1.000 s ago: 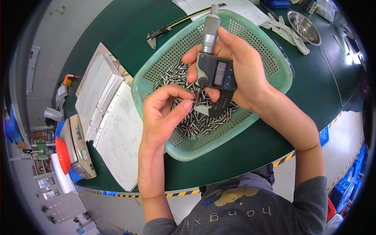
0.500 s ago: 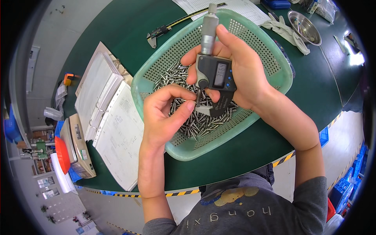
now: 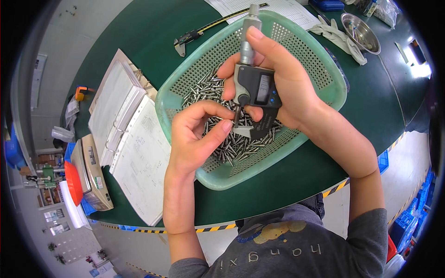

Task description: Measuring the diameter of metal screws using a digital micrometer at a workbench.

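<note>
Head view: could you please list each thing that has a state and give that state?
Digital micrometer: upright, gripped in right hand.
Left hand: pinching a small pin at the micrometer's anvil.
Green basket: partly filled with metal pins.
Binder: lying open.
Caliper: lying unused.

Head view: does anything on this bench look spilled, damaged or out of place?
Nothing stands out. The metal pins all lie inside the green basket, the right hand holds the digital micrometer, and the left hand pinches a pin at its anvil.
</note>
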A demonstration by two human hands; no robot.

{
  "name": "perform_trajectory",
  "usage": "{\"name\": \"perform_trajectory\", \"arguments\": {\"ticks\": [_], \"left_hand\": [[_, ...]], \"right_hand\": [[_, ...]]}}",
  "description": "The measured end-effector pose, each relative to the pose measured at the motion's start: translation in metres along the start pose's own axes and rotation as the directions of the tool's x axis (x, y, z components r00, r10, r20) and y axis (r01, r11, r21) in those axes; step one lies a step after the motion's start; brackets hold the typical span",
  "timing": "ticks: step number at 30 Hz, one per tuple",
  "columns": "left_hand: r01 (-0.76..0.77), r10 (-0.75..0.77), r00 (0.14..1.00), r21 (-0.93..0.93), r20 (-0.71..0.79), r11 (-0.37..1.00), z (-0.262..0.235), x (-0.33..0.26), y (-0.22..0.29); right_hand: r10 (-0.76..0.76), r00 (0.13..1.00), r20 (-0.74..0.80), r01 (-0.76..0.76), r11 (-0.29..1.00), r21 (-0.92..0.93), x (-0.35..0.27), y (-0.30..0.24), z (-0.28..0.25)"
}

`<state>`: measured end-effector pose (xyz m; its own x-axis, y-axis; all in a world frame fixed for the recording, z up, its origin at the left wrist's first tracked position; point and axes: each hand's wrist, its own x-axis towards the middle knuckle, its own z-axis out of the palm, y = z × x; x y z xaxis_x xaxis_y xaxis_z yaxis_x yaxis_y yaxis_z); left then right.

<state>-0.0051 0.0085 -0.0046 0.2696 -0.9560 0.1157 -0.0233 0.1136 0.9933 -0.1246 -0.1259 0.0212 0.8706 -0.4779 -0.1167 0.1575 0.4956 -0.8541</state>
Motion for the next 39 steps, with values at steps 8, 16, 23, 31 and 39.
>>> {"name": "perform_trajectory", "arguments": {"ticks": [8,16,23,31,39], "left_hand": [[0.030,-0.030,1.000,-0.033,-0.008,0.999,-0.001,0.000,-0.002],[0.030,-0.030,1.000,-0.030,0.005,0.999,0.000,0.000,0.001],[0.064,-0.064,0.998,-0.077,0.001,0.995,0.002,-0.001,0.000],[0.087,-0.087,0.996,-0.034,0.006,0.996,0.001,0.000,0.001],[-0.083,0.324,0.935,0.797,-0.145,0.598,0.005,0.010,-0.004]], "right_hand": [[0.022,0.999,0.034,-0.024,0.998,0.051,0.000,0.000,-0.003],[0.030,0.998,0.051,-0.036,0.992,0.123,0.002,0.001,-0.004],[0.006,0.999,0.052,-0.009,0.998,0.056,0.001,0.003,-0.002],[0.012,0.997,0.075,-0.004,0.995,-0.103,-0.001,-0.001,0.000],[-0.004,0.999,-0.047,0.011,0.990,0.144,0.003,0.000,-0.007]]}}
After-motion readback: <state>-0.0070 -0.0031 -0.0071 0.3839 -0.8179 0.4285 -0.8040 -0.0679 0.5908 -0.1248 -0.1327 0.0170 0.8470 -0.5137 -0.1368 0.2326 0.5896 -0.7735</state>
